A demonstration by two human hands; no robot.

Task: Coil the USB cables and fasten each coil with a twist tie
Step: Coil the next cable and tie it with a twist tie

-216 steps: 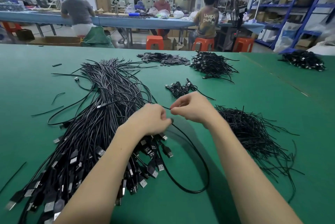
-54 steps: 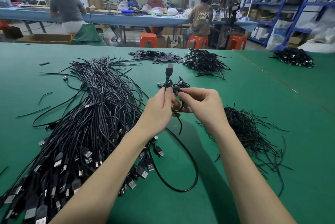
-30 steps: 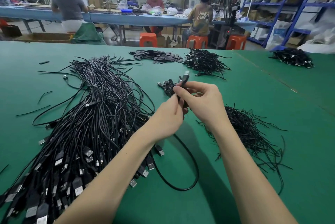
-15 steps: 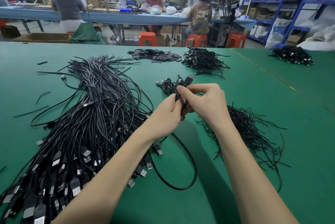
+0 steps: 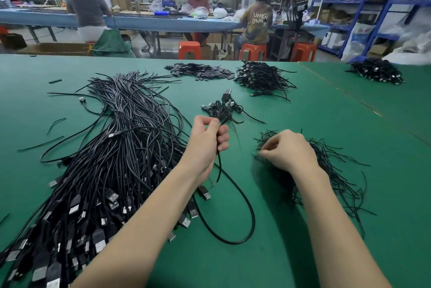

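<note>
**Operator:** Left hand (image 5: 207,140) is what I watch first. It grips the folded USB cable (image 5: 219,166) in a closed fist near the middle of the worktop (image 5: 303,241); one plug (image 5: 226,95) sticks up at 12 o'clock from the fist, and a long loop of the same cable lies on the green surface at 6 o'clock.

**Assistant:** And the right hand (image 5: 286,150)?

**Operator:** It rests on the pile of twist ties (image 5: 326,166) at 3 o'clock, with fingers curled. I think it pinches a tie, but I cannot tell for sure.

**Assistant:** What can go wrong?

**Operator:** In my judgement the coil is not finished, because that loop is loose. If the fist relaxes, the folds can spring open. Also the thin ties are tangled, so several may come up together. The big bundle of cables (image 5: 105,159) at 9 o'clock is near, and the loop could catch on a plug there.

**Assistant:** Any writing?

**Operator:** Only a shirt (image 5: 258,21) of a seated worker at 12 o'clock: "UNKN OWN".
</note>
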